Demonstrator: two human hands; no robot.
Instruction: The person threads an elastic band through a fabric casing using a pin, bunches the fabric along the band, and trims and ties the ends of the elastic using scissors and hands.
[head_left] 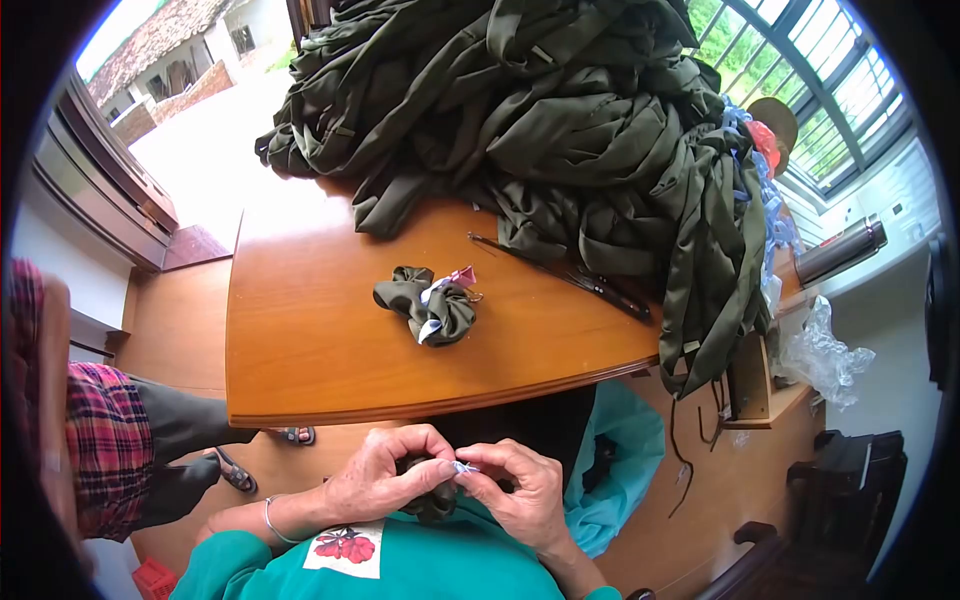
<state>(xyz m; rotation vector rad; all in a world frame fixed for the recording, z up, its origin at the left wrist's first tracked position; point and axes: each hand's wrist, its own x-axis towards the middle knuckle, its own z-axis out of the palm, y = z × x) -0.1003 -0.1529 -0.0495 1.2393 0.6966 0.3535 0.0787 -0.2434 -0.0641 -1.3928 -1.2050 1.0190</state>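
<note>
My left hand (395, 470) and my right hand (515, 490) meet in front of my chest, below the table's front edge. Between their fingertips is a small pale blue ribbon (463, 467), pinched from both sides. A bunch of dark green fabric (430, 497) hangs under my left hand, partly hidden by its fingers. On the wooden table (310, 340) lies a gathered dark green scrunchie (450, 318) with a white and pink ribbon on it.
A large heap of dark green fabric strips (580, 130) covers the table's back and right. Near it lies a dark slim tool (610, 293). Clear plastic (822, 350) hangs by an open drawer (750, 385). Another person (110, 440) in a plaid garment stands at left.
</note>
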